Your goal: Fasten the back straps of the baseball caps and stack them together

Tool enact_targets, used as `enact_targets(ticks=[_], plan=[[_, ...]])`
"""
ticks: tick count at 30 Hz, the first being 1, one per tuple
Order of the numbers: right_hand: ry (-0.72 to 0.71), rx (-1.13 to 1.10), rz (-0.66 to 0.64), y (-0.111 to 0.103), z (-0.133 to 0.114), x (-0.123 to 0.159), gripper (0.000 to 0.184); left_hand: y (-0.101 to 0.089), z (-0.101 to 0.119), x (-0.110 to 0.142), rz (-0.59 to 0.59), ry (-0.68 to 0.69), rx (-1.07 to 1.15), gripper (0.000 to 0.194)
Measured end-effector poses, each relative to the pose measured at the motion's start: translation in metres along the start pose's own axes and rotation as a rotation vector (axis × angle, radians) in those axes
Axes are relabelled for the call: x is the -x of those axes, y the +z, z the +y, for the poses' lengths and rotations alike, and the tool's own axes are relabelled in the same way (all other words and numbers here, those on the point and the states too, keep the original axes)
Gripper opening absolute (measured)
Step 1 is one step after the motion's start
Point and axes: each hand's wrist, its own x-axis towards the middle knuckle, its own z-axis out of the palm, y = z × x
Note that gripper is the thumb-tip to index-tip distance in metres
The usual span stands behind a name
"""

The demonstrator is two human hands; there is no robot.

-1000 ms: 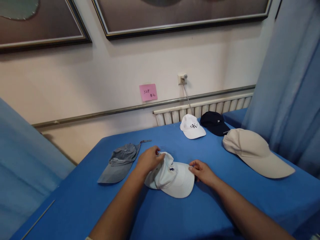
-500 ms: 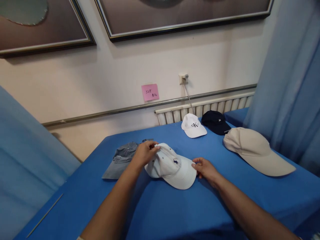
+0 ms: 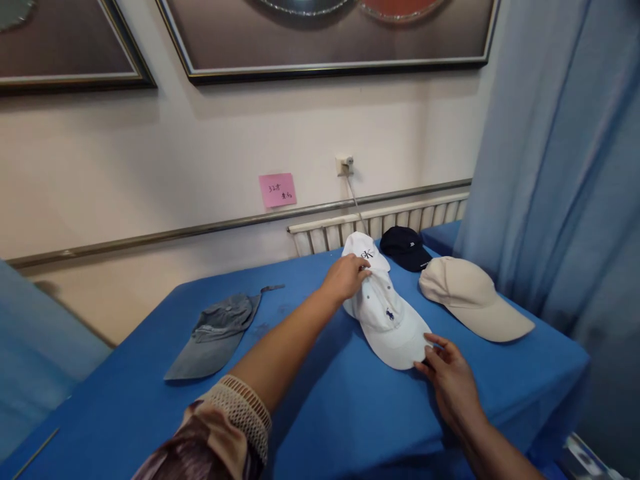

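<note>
A pale, near-white baseball cap point(image 3: 393, 320) with a small dark horse-rider logo is held between my two hands over the blue-covered table. My left hand point(image 3: 346, 277) pinches the top of its crown. At the edge of its brim, the thumb and fingers of my right hand point(image 3: 450, 373) are closed on it. Just behind the crown sits a white cap point(image 3: 357, 245) with black letters, partly covered by my left hand. A navy cap point(image 3: 404, 248) and a larger beige cap point(image 3: 473, 297) lie to the right. Off to the left is a grey cap point(image 3: 215, 337), its strap stretched out behind.
The blue cloth point(image 3: 305, 413) covers the table up to the wall. A radiator point(image 3: 325, 237) and a metal pipe point(image 3: 200, 231) run behind it. Blue curtains point(image 3: 540, 167) hang at both sides. A thin stick point(image 3: 36, 455) lies at the lower left.
Both hands have carried the pale cap to the right and raised its crown, away from the grey cap and nearer the white one. The view has turned slightly right.
</note>
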Motion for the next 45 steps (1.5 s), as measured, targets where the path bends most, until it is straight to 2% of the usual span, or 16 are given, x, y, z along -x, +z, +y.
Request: enact_targets(ticks=[4, 9, 13, 18, 25, 29, 35, 42, 45], plan=[[-0.031, -0.037, 0.050, -0.013, -0.003, -0.006, 0.047, 0.024, 0.018, -0.040, -0.073, 0.084, -0.064, 0.028], [0.038, -0.060, 0.033, -0.027, -0.008, -0.013, 0.047, 0.049, 0.023, -0.072, -0.190, 0.123, -0.098, 0.024], [0.092, -0.067, 0.047, -0.031, -0.014, -0.014, 0.046, 0.055, 0.025, -0.088, -0.262, 0.154, -0.120, 0.022], [0.098, -0.066, 0.056, -0.028, -0.018, -0.019, 0.045, 0.052, 0.030, -0.101, -0.273, 0.177, -0.171, 0.023], [0.085, -0.061, 0.084, -0.032, -0.024, -0.039, 0.042, 0.058, 0.031, -0.110, -0.256, 0.172, -0.196, 0.025], [0.083, -0.050, 0.086, -0.031, -0.025, -0.040, 0.041, 0.065, 0.032, -0.113, -0.247, 0.175, -0.186, 0.026], [0.067, -0.054, 0.102, -0.033, -0.022, -0.038, 0.043, 0.064, 0.034, -0.115, -0.241, 0.178, -0.157, 0.025], [0.049, -0.027, 0.092, -0.034, -0.021, -0.035, 0.048, 0.063, 0.031, -0.109, -0.192, 0.142, -0.093, 0.022], [0.052, 0.013, 0.102, -0.040, -0.020, -0.029, 0.056, 0.055, 0.023, -0.093, -0.137, 0.136, -0.051, 0.026]])
